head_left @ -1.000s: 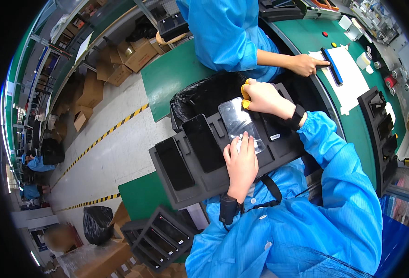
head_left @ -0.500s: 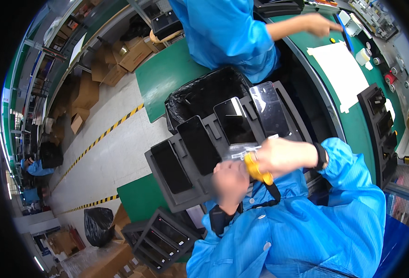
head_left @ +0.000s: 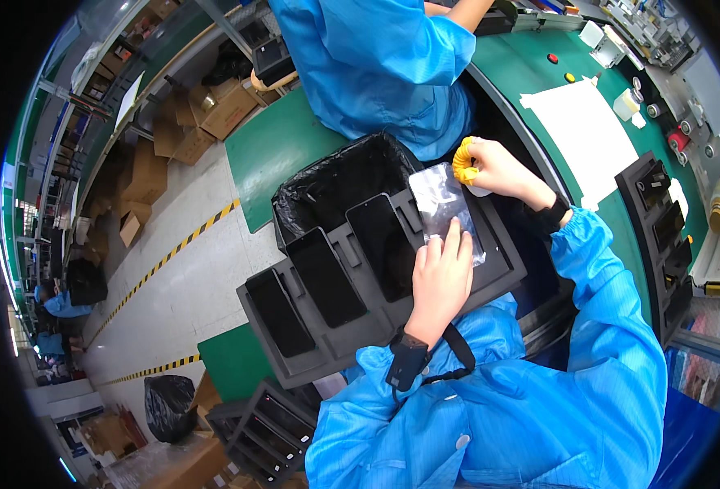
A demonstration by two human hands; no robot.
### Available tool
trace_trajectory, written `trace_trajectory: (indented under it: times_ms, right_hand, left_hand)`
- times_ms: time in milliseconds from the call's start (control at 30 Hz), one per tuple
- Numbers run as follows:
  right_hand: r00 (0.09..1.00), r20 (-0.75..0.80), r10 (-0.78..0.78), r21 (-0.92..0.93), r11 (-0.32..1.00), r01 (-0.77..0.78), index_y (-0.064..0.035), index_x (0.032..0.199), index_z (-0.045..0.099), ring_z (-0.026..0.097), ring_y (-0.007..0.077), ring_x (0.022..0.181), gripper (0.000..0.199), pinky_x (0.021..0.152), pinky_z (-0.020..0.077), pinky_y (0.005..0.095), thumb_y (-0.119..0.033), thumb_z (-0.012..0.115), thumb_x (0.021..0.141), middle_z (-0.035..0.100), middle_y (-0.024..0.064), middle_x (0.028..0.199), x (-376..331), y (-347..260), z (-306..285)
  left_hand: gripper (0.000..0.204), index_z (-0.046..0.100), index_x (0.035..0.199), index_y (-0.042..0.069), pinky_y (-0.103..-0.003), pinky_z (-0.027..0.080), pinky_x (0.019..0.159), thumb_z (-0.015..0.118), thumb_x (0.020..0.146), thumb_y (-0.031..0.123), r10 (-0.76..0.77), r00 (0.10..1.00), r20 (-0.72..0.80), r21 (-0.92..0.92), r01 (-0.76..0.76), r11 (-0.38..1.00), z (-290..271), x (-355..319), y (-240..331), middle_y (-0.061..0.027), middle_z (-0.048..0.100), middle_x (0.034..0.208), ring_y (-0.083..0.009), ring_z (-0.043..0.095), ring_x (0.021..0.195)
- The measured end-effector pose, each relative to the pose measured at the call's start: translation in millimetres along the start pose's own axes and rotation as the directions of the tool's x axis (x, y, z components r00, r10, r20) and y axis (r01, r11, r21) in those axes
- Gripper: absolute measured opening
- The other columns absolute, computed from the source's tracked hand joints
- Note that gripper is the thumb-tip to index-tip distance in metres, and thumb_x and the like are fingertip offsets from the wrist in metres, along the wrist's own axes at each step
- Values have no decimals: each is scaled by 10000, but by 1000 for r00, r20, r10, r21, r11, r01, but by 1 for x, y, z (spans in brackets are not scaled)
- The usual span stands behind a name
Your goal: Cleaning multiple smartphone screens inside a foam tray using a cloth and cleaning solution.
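Left hand (head_left: 440, 277) lies flat, fingers extended, pinning the clear film (head_left: 445, 208) over a phone in the black tray (head_left: 311, 359)'s far-right slot. Right hand (head_left: 494, 167) is closed on a yellow pad (head_left: 463, 163) at the film's upper corner. Recommend firm, even strokes while the film is held taut.

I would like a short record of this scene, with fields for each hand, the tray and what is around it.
left hand: flat on the film, palm down
right hand: on the film's far end, yellow finger cots on
film: shiny, lies over the tray's rightmost slot
tray: black, on the lap; three other slots each hold a dark phone
behind tray: bin with black liner
nearby: a second person in a blue coat at the green bench
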State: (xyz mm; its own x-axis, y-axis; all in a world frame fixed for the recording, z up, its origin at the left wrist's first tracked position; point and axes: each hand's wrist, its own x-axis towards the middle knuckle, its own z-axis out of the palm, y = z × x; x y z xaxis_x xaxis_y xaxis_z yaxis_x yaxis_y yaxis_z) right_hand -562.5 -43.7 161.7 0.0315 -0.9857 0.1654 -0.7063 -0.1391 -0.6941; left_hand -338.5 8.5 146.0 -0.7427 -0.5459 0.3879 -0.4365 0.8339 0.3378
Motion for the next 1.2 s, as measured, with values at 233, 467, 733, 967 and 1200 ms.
trace_trajectory:
  times_ms: [233, 467, 733, 967, 1200]
  right_hand:
    - [974, -17, 227, -263, 939, -223, 12, 813, 641, 615, 332, 810, 263, 715, 494, 404, -231, 721, 756, 617, 182, 827, 8, -4, 7]
    - [995, -24, 97, -246, 964, -100, 3, 843, 612, 597, 359, 830, 206, 722, 478, 424, -184, 680, 791, 616, 194, 835, 8, 9, 20]
    - [974, 17, -227, -213, 951, 225, -23, 898, 593, 591, 338, 767, 135, 663, 486, 409, -109, 627, 800, 560, 144, 852, -16, -4, 24]
    - [787, 300, -539, -285, 737, 613, -60, 872, 611, 614, 208, 667, 192, 536, 518, 325, -112, 667, 695, 544, 56, 779, -84, -68, 11]
    - [801, 194, -566, -407, 697, 591, -88, 954, 625, 540, 179, 590, 302, 490, 462, 290, -110, 704, 663, 559, 36, 825, -109, -75, -8]
  left_hand:
    - [363, 630, 1153, 39, -350, 425, 810, 647, 812, 162, -101, 993, 66, 22, 100, 995, 18, -1, -1, -110, 545, 1302, -241, 494, 889]
    - [373, 625, 1161, 36, -352, 422, 818, 649, 810, 160, -98, 994, 56, 10, 98, 995, 21, 0, -3, -121, 539, 1302, -244, 488, 891]
    - [372, 624, 1165, 43, -360, 416, 833, 641, 818, 174, -125, 991, 45, 23, 124, 992, 24, -4, 1, -113, 530, 1306, -248, 481, 906]
    - [376, 601, 1178, 44, -371, 419, 872, 624, 823, 165, -151, 983, 103, 5, 152, 988, 9, -22, 3, -94, 513, 1336, -277, 511, 1018]
    - [195, 645, 942, 15, -383, 448, 804, 643, 764, 94, -31, 998, -47, -169, 23, 985, -4, -50, 15, -76, 604, 879, -251, 575, 866]
